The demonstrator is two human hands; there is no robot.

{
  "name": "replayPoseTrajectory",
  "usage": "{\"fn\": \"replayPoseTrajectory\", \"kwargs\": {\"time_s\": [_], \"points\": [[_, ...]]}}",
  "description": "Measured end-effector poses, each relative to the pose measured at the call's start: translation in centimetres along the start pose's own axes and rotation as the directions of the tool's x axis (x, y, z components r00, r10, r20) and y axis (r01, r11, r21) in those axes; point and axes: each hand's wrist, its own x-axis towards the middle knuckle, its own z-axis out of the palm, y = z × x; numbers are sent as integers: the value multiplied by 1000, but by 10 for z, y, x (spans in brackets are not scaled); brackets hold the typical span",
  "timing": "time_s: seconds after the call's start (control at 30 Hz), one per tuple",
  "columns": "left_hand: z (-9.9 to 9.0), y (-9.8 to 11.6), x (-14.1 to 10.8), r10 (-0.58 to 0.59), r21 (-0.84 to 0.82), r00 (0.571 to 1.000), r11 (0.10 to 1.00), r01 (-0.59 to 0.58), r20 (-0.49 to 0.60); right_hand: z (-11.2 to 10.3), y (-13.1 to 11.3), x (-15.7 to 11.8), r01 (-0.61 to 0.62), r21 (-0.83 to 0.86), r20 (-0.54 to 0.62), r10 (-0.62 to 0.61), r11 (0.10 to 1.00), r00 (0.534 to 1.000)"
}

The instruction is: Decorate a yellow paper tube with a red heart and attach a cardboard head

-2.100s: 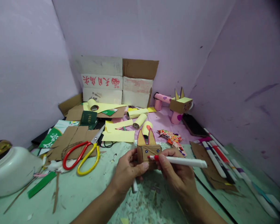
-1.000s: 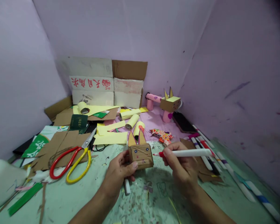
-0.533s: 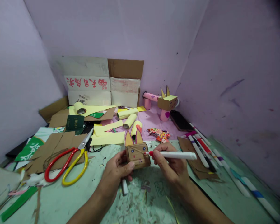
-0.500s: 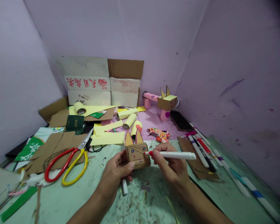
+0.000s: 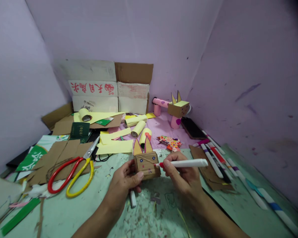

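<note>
A small cardboard box face [image 5: 146,164] with two pointed ears and drawn eyes is gripped at its left side and lower edge by my left hand [image 5: 126,181]. Beneath that hand, the white end of a marker cap or pen [image 5: 132,199] pokes out. My right hand [image 5: 182,173] pinches a white marker [image 5: 186,163] with a red tip end, which meets the right cheek of the face. A red dot shows on the left cheek.
Red and yellow scissors [image 5: 75,170] lie on cardboard pieces at the left. Yellow paper rolls [image 5: 138,129], a phone [image 5: 192,128] and a pink tube animal [image 5: 178,109] stand behind. Several markers [image 5: 212,161] lie at the right, beside a cardboard strip [image 5: 207,172].
The marker tip has shifted very slightly down and right on the face's cheek. My left hand and the box have hardly moved.
</note>
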Motion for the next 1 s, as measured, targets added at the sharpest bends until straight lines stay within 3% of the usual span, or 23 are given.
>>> {"fn": "replayPoseTrajectory", "kwargs": {"time_s": [1.0], "points": [[-1,-2,1,7,-3,1000,1000,-7,3,5,-5,-2,-20,54,-52,23,998,998]]}}
